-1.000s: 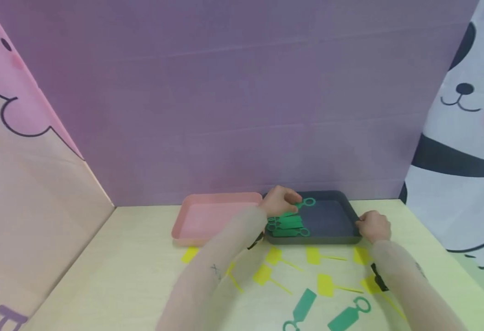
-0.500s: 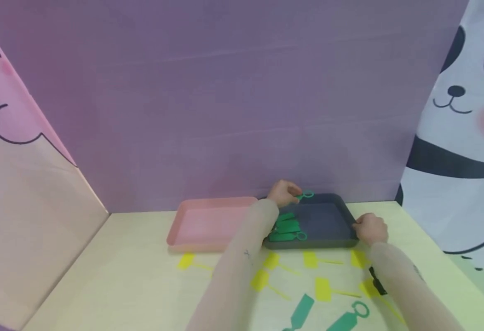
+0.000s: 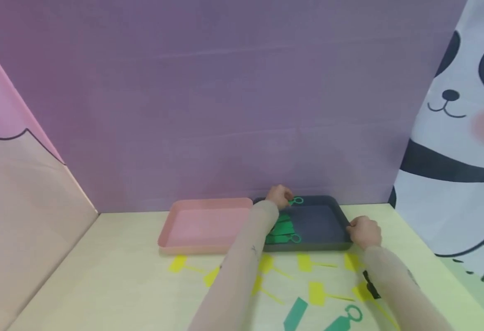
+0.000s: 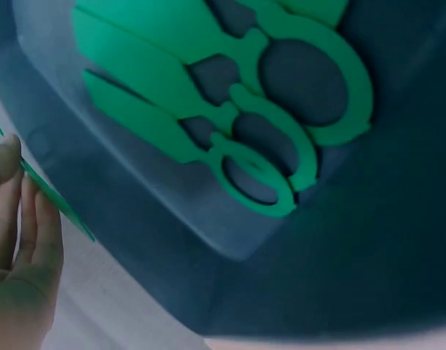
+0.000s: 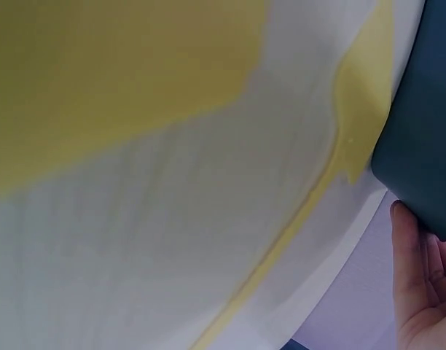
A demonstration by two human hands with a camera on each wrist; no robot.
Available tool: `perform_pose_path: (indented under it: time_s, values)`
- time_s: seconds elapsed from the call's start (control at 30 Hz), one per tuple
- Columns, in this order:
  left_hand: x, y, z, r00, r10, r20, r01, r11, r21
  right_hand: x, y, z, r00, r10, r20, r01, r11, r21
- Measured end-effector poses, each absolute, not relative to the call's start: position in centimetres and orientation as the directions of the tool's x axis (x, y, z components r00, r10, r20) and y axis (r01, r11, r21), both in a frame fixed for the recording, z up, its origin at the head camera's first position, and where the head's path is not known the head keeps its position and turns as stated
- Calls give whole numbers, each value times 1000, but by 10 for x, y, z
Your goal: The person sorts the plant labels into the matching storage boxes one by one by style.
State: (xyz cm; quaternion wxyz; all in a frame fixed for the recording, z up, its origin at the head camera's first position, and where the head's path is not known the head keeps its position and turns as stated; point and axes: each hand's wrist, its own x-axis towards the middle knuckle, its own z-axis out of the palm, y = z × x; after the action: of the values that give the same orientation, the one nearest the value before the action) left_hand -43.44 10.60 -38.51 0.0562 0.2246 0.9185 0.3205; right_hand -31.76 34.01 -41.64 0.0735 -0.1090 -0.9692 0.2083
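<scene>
Green tag (image 3: 297, 200) was in the left hand (image 3: 280, 195), near the back edge of the dark tray (image 3: 322, 223). That hand was nearly closed, with the thumb and fingers pinching the tag thin side on. Its ring stuck out past the fingers, so I think the hand had it by the flat part. I could not tell if the tag touched the tray.

The right hand (image 3: 365, 231) had its thumb and fingers closed on the tray's right side, maybe so the tray would not slide. More green tags (image 3: 283, 227) lay close together at the left end of the tray, perhaps to keep them neat. The pink tray (image 3: 206, 223) sat to the left with no tags in it. Yellow tags (image 3: 316, 293) and two loose green ones (image 3: 296, 314) lay on the table (image 3: 122, 266) in front.

From the head, the left arm hid some of the tray's tags. The left wrist view showed three of their rings lined up at one end, and part of one more tag. The right wrist view showed a fingertip at the tray's low corner and a yellow tag close by. Only the head view showed the loose green tags, and the bottom edge cut them off.
</scene>
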Motion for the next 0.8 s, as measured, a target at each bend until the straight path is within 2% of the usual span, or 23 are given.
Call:
perform_pose_path:
  time_s: [0.27,0.8]
  values:
    - [-445,111,-403,-904,428,9,363,756,545,-318,338,-415,-960,270,78,214,880,-424]
    - [-442,104,-411,-943,328,-51,253,809,531,-314,330,-409,-964,254,77,193,870,-454]
